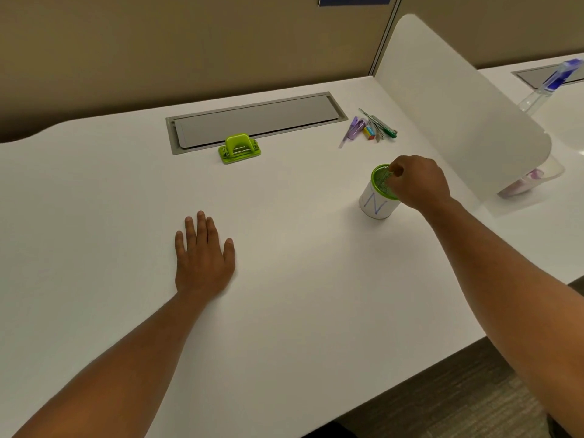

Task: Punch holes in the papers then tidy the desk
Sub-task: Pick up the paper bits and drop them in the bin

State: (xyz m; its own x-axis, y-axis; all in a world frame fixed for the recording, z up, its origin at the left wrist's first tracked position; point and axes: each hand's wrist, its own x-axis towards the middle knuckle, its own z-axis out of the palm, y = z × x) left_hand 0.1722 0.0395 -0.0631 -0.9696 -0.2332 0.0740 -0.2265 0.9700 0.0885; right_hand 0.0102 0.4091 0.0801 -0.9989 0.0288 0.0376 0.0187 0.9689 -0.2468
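The left hand (203, 257) lies palm down on the white tabletop (300, 295), its fingers (202, 227) stretched out flat and slightly spread, touching only the bare surface and holding nothing. Farther back, just in front of the grey cable hatch (256, 120), sits a green hole punch (240, 148), apart from both hands. To the right of the hatch is a loose cluster of pens and small stationery (369, 128) lying on the tabletop. Nearer, a green mesh pen cup (377, 197) wrapped in white paper with a blue mark stands upright. The right hand (418, 181) is over its rim, fingers (396, 170) curled in and pinched together at the cup's mouth; whether they hold some small item cannot be told. Right of the hand rises a white curved divider panel (458, 105), with a spray bottle (553, 80) on the neighbouring desk beyond. No papers are in view.
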